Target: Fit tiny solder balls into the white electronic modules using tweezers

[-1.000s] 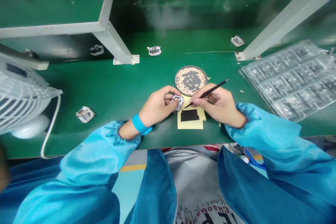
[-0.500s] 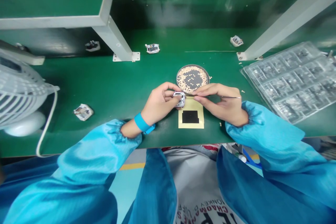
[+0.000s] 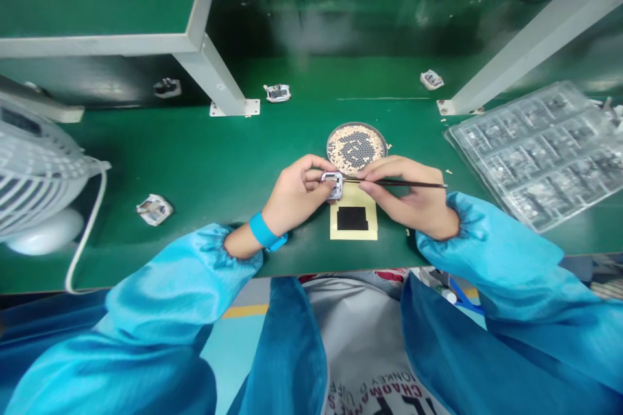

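Note:
Between thumb and fingers, my left hand grips a small white rounded-square device housing with dark parts inside. My right hand is closed around dark tweezers, held almost level, whose tips point left and reach the right side of the housing. Whether the tips hold anything is too small to tell. Just beyond my hands sits a round dish with a dark perforated middle and many small beige pieces. Below the housing lies a yellow sheet bearing a black rectangle.
Similar white housings lie at the left, at the back and back right. A clear compartment tray with parts is on the right. A fan stands left, its cable on the green table. Shelf posts rise behind.
The tweezers have rolled slightly in my right hand, now showing a wider, darker side. Both hands stay almost in place, and the view has shifted a little.

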Available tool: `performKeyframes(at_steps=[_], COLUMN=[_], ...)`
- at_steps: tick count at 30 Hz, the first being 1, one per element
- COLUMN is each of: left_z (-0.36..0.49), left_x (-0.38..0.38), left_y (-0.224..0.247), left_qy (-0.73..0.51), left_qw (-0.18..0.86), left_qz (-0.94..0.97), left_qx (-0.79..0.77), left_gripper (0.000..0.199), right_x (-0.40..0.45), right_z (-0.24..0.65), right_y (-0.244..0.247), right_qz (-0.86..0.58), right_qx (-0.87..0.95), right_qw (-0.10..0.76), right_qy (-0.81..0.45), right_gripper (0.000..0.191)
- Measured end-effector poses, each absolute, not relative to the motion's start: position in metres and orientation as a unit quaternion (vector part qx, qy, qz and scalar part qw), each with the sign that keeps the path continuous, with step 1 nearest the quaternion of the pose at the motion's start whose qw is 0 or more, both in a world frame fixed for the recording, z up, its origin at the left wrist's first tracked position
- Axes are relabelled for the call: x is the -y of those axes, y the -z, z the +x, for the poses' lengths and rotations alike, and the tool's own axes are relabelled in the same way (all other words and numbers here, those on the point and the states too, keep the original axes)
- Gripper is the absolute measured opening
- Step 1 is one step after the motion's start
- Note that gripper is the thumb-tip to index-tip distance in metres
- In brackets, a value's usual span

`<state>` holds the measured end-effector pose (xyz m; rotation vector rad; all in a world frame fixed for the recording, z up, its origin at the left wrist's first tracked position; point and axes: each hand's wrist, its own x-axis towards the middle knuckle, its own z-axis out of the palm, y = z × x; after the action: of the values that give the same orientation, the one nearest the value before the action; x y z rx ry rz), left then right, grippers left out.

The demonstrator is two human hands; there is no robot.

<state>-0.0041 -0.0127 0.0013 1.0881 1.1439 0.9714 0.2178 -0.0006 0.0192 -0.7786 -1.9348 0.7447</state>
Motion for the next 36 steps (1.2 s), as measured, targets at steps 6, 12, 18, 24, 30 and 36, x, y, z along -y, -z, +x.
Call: performKeyframes(at_steps=[6,12,18,24,30,36], left_z=[-0.004,-0.004,-0.005,-0.006,-0.008,-0.011], left_x=[0.014,0.014,0.014,0.013,0.012,0.01], left_y=[-0.003,-0.002,-0.001,-0.006,-0.009,-0.006], left_qy=[-0.424,-0.423,-0.428,-0.44,-0.444,-0.422], left_qw=[0.587,0.576,0.571,0.587,0.592,0.594], left_qz=[0.486,0.494,0.498,0.48,0.469,0.492], left_qx=[-0.489,-0.495,-0.492,-0.48,-0.482,-0.477], left_gripper=[0.031,0.033,0.034,0.036,0.041,0.052], right_x=[-0.001,0.0,0.001,-0.009,-0.013,-0.014], right_z=[0.223,0.222,0.219,0.225,0.23,0.228], right_y=[-0.014,-0.014,-0.015,-0.015,-0.022,-0.03], right_qz=[-0.323,-0.309,-0.316,-0.311,-0.299,-0.327], right_qx=[0.764,0.767,0.766,0.69,0.691,0.653], right_qw=[0.445,0.45,0.44,0.425,0.368,0.445], right_qy=[-0.337,-0.336,-0.346,-0.497,-0.546,-0.518], right_gripper=[0.018,0.018,0.015,0.012,0.019,0.037])
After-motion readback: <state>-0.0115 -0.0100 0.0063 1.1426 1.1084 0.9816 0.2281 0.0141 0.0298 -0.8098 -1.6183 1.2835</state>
